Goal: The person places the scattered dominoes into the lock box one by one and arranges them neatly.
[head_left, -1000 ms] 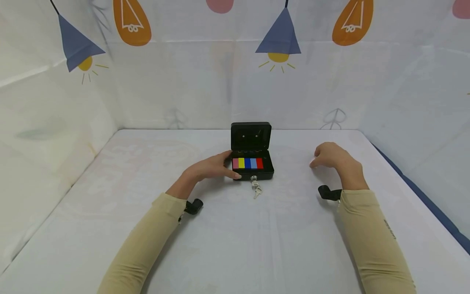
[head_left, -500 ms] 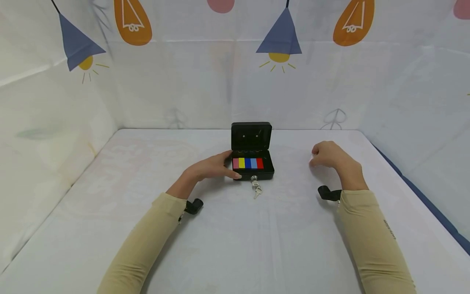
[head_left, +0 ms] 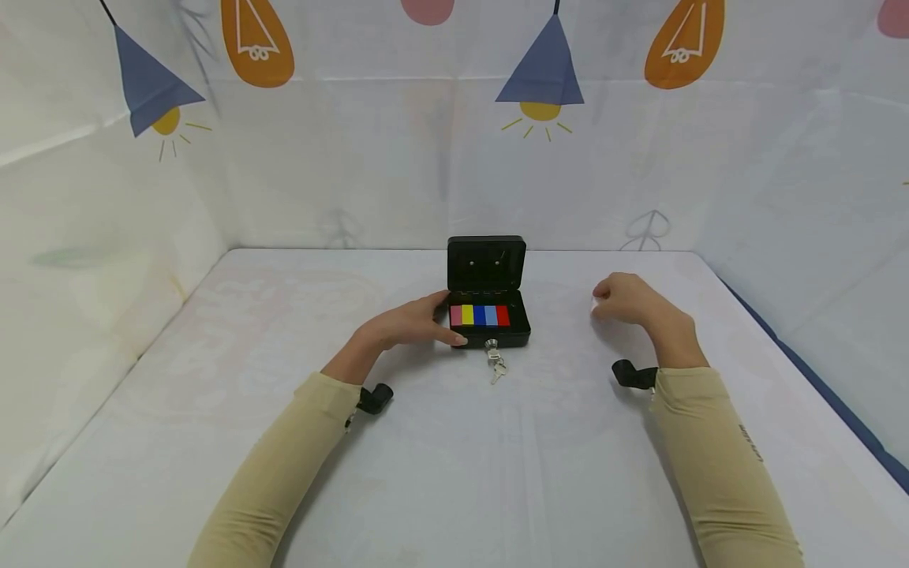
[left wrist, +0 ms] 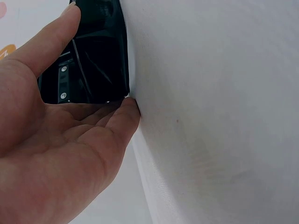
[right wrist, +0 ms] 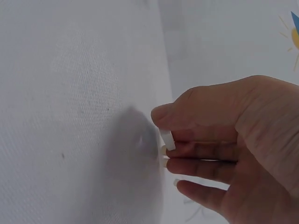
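Observation:
A small black cash box (head_left: pixel 525 325) stands with its lid (head_left: pixel 485 264) raised. Inside lies a row of several coloured blocks (head_left: pixel 479 315), from pink at the left to red at the right. Keys (head_left: pixel 496 364) hang from the lock at its front. My left hand (head_left: pixel 415 322) grips the box's left side, thumb at the front corner and fingers behind; the left wrist view shows the box's dark side (left wrist: pixel 100 70) between them. Off to the right of the box, my right hand (head_left: pixel 634 304) pinches a small white piece (right wrist: pixel 167 139) between thumb and fingers, just above the table.
The white table (head_left: pixel 440 465) extends around the box. Behind it rises a white cloth wall (head_left: pixel 369 173) printed with lamps and bulbs. Side cloths stand at left and right, with a blue strip (head_left: pixel 809 371) along the right edge.
My right hand has shifted slightly left, toward the box, with the white piece still pinched. The left hand and the box have stayed in place.

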Available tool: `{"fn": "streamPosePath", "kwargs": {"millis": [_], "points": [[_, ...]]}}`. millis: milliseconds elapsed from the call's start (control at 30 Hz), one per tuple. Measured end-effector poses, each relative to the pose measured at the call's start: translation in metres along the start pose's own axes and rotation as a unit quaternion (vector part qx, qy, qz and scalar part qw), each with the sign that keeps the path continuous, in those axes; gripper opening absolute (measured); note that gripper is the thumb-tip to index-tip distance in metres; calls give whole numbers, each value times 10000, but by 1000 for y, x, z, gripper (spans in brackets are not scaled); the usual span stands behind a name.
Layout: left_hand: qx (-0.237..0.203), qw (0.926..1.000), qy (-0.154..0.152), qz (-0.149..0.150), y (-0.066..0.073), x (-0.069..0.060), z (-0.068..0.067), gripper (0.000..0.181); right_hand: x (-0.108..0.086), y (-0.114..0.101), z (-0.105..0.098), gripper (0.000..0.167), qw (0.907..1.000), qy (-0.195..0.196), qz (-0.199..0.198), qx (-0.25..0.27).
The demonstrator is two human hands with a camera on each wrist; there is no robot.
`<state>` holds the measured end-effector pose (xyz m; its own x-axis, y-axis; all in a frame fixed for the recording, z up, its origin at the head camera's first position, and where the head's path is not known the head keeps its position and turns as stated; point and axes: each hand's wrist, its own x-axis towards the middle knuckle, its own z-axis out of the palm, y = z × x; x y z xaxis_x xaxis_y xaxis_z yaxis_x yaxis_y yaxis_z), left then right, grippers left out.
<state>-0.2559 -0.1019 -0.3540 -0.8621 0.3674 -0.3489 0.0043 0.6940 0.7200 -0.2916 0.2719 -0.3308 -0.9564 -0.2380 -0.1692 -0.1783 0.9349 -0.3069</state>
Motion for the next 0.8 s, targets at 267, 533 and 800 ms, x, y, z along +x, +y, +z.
{"fn": "streamPosePath", "kwargs": {"millis": [267, 533, 800], "points": [[-38, 10000, -6, 11, 0, 0, 0, 109, 1, -5, 2, 52, 9995, 76, -204, 230], [-28, 10000, 2, 23, -1, 0, 0, 108, 4, -10, 6, 53, 9993, 101, -257, 265], [15, 10000, 17, -2, -1, 0, 0, 108, 8, -14, 9, 46, 9985, 200, -499, 126]]}}
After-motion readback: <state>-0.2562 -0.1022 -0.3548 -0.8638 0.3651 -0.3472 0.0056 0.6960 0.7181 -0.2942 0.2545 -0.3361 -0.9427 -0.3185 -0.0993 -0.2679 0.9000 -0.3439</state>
